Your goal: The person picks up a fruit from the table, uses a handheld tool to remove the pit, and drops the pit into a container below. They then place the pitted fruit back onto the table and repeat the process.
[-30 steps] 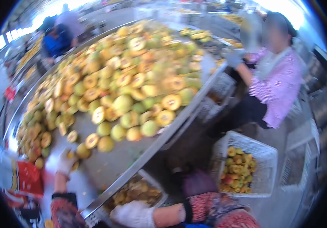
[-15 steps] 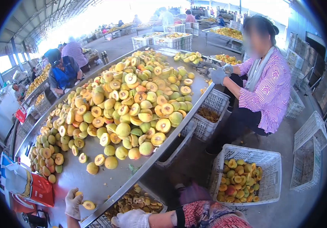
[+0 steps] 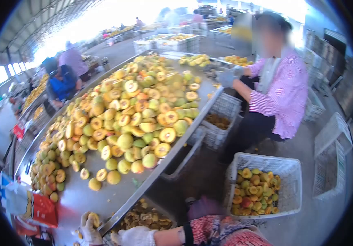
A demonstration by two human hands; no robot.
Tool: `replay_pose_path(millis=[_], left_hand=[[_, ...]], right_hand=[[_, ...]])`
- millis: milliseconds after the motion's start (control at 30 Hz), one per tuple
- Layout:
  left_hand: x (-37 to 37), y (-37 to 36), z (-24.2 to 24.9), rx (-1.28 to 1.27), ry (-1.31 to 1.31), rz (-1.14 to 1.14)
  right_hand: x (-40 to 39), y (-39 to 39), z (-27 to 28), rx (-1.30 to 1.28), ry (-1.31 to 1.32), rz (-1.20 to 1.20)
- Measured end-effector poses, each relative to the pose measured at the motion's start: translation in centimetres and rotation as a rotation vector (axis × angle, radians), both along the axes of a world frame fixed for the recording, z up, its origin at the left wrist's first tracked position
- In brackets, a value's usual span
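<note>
My left hand point(image 3: 90, 230), in a pale glove, is at the bottom of the metal table point(image 3: 123, 197), its fingers closed around a cut fruit half point(image 3: 94, 219). To its right, across the table's edge, is my right hand point(image 3: 135, 236), also gloved; its fingers point left and are curled, and anything in them is too blurred to make out. A crate of brown scraps point(image 3: 145, 216) sits beneath the table edge, just above my right hand. A large heap of halved yellow-green fruit point(image 3: 131, 119) covers much of the table.
A white crate of fruit point(image 3: 293, 184) stands on the floor at right. A seated co-worker point(image 3: 281, 94) in a striped shirt works at the table's right side. A red and white bag point(image 3: 43, 209) lies at left. More people and tables are behind.
The view has shifted slightly. My left hand has moved a little right and down, and the fruit half beside it is now between its fingers. My right hand is slightly further left.
</note>
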State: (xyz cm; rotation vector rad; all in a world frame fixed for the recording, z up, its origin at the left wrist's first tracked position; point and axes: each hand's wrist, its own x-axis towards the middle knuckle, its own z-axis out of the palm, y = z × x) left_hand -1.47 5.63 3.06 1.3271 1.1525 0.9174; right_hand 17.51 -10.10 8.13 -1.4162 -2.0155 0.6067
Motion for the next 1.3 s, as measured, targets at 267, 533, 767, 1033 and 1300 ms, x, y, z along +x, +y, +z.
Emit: replay_pose_path(millis=[267, 533, 767, 1033, 1300], left_hand=[[2.1, -1.1, 1.5, -0.139, -0.181, 0.134], [1.8, -0.9, 1.0, -0.143, -0.185, 0.091], [1.7, -0.1, 0.8, -0.170, -0.184, 0.069], [2.7, -1.3, 1.3, -0.064, -0.448, 0.049], [6.1, -4.4, 4.1, -0.306, -0.758, 0.121]], right_hand=[[1.2, -0.3, 1.0, -0.009, 0.004, 0.024], [1.7, -0.4, 1.1, -0.057, 0.027, 0.044], [1.2, 0.2, -0.1, -0.039, 0.006, 0.039], [1.5, 2.9, -2.8, 0.055, 0.307, 0.056], [1.6, 4.1, -1.8, -0.116, 0.252, -0.073]])
